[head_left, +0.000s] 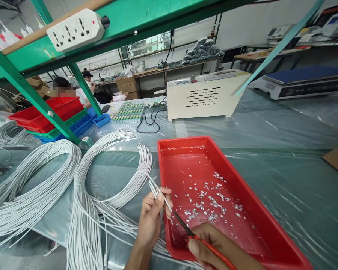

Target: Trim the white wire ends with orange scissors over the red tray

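Nearest the bottom edge, the right hand (211,245) is gripping the orange handles of a cutting tool (183,224), and the frame is cutting off its wrist. The tool's dark blades are pointing up-left at a few white cable ends (154,187), which the left hand (151,219) is pinching between thumb and fingers just over the near-left rim of the red tray (242,180). Whether the blades are touching the cable is hard to make out. Pale scraps (211,204) are lying scattered inside the tray. Leftward, cable coils (30,187) are running out of view. Farther back, a cream machine (205,93) is standing on the plastic-covered table, and stacked bins (59,112) are partly hiding two seated people.
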